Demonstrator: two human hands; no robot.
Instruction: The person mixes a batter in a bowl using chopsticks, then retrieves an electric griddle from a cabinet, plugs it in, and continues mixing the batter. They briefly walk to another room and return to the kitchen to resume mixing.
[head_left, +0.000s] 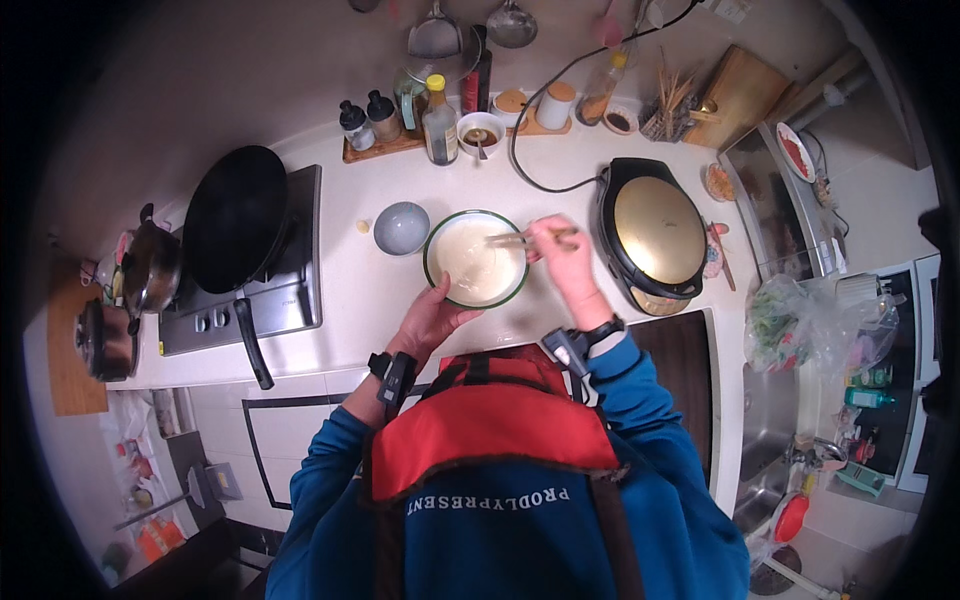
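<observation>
A white bowl with a green rim stands on the counter in front of me and holds pale, creamy batter. My left hand grips the bowl's near-left side, thumb up at the rim. From the right, my right hand is closed round a pair of chopsticks, whose tips reach into the batter. That hand is slightly blurred. Close to the bowl's upper left sits a small grey bowl, with a bit of eggshell-coloured stuff beside it.
Right of the bowl is a round electric griddle with a golden lid; its black cord curves behind. A black wok sits on the gas hob at left, handle toward me. Bottles and seasoning jars line the wall. A sink lies far right.
</observation>
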